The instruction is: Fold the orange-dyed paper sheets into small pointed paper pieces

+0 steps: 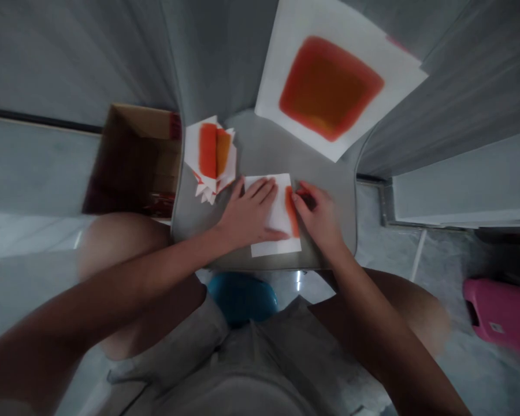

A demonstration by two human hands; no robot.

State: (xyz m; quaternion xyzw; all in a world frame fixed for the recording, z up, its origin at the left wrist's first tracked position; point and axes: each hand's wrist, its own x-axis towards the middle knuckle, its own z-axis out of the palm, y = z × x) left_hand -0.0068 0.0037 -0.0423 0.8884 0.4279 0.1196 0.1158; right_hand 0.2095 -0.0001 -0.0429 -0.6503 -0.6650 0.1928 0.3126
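My left hand (251,211) lies flat on a small white paper sheet (277,245), its fingers slightly apart. At the sheet's right edge runs an orange-red strip (292,212). My right hand (316,216) is bent over the strip's upper end, with its fingertips pinching it and partly hiding that end. Left of my hands is a loose stack of white papers (210,156) with orange-red patches. Farther ahead, a large white sheet (281,66) bears a blurred orange-red square (329,86).
The papers rest on a grey rounded tabletop (260,138). An open cardboard box (143,121) stands at its left edge, with red items inside. Below are my bare knees (121,242), a blue object (242,297), and a pink case (502,315) on the floor.
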